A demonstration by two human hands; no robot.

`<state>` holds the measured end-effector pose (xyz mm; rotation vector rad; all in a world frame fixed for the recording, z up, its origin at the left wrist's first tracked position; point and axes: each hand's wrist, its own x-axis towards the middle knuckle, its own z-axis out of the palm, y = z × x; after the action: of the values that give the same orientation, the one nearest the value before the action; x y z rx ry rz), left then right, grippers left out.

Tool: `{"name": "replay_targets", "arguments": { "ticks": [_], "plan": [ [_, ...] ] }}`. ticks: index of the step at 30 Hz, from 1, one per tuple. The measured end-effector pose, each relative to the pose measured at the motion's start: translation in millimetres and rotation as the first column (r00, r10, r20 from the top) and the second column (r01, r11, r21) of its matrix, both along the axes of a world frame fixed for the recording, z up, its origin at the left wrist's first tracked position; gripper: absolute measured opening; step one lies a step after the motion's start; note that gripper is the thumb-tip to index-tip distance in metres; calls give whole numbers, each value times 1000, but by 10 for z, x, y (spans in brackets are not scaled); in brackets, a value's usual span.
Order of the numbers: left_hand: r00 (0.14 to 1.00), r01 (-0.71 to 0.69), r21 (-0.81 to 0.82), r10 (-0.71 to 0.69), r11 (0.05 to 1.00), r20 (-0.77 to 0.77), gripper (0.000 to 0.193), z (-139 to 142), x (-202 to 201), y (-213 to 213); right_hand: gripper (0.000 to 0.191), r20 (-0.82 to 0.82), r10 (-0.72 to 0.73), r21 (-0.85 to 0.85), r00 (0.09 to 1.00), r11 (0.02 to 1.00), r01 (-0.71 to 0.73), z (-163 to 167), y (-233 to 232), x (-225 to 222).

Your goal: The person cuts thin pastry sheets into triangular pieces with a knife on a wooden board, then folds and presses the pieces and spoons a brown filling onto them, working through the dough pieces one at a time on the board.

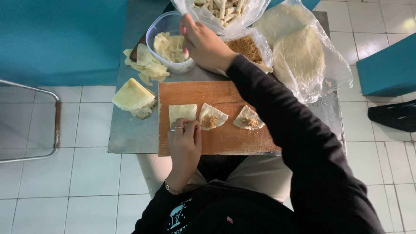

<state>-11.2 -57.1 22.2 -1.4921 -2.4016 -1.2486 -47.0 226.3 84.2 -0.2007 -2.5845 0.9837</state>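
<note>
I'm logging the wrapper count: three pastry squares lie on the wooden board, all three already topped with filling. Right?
Not quite. The head view shows three wrappers on the wooden board, but only two carry filling; the left wrapper, by the left hand, is bare.

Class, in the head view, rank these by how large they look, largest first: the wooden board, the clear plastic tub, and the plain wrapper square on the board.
1. Wooden board
2. Clear plastic tub
3. Plain wrapper square

The tub lies farther from the camera, but the gaps look too wide for that to matter.
</note>
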Motion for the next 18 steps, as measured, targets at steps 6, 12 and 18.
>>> {"name": "replay_targets", "arguments": {
  "ticks": [6,12,18],
  "plan": [
    [999,51,124,-48,991,-20,23,38,-27,64,19,-61,279,-142,958,948,-285,106,-397,968],
    [976,73,126,-97,989,196,24,87,-45,96,42,75,142,420,987,893,-161,61,-763,1526],
    [994,87,84,-92,993,60,29,105,-46,106,52,243,56,724,968,654,-220,-188,-862,1624]
  ]
}}
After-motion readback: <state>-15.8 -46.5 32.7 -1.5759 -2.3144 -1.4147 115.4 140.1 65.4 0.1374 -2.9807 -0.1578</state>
